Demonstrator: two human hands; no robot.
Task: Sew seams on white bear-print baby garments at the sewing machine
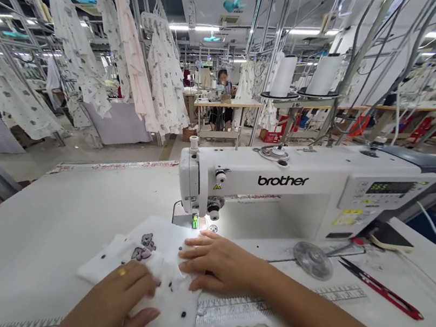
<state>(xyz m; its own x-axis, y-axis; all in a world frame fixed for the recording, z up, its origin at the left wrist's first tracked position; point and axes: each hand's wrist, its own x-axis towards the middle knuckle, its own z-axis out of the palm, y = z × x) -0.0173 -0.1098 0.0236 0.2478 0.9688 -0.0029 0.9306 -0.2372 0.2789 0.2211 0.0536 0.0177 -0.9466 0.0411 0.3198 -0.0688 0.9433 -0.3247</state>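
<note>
A white fabric piece point(173, 321) printed with small bears and dark dots lies folded in front of the sewing machine point(263, 187). Its upper edge reaches the lit presser foot point(195, 221). My right hand point(219, 265) lies flat on the cloth just below the foot, fingers stretched and slightly spread. Lower left, my left hand point(119, 302), with a ring on one finger, has its fingers curled on the same cloth, which bunches at the fingertips. The left thumb stands apart from the fingers, and the underside of that hand is hidden.
Red thread snips point(383, 289) and a clear round dish point(313, 260) rest on the right of the white table point(84, 209). Thread cones point(283, 75) stand behind the machine. Printed garments point(166, 74) hang at left. A person point(223, 85) sits at another station.
</note>
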